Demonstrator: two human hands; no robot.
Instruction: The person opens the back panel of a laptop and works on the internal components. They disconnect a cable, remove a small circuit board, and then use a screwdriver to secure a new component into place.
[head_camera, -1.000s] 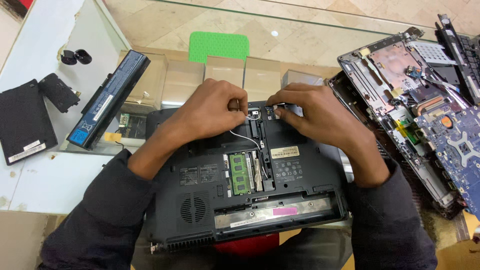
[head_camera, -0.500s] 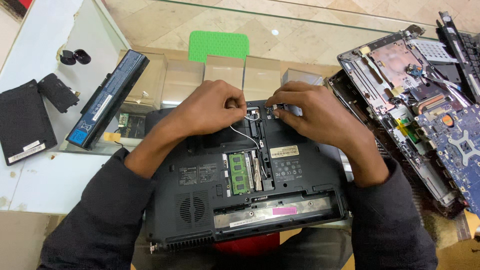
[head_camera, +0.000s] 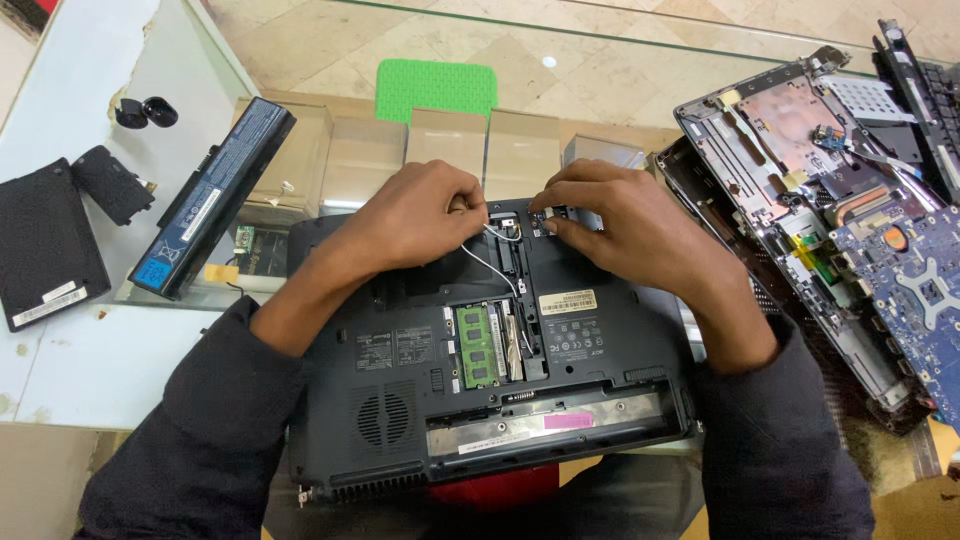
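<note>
the black laptop (head_camera: 480, 390) lay upside down before the person. the left hand (head_camera: 415, 215) pinched a thin white wire (head_camera: 490, 268) at its far edge; the right hand (head_camera: 625, 225) pressed closed fingertips on a small part there, whether gripping it i cannot tell. best done gently, lifting the wire straight off. a pale label (head_camera: 567, 302) sat mid-base, a blue one on the battery (head_camera: 212, 195) to the left.

One head-worn camera looks steeply down, close over the hands at an opened laptop (head_camera: 490, 370).
</note>
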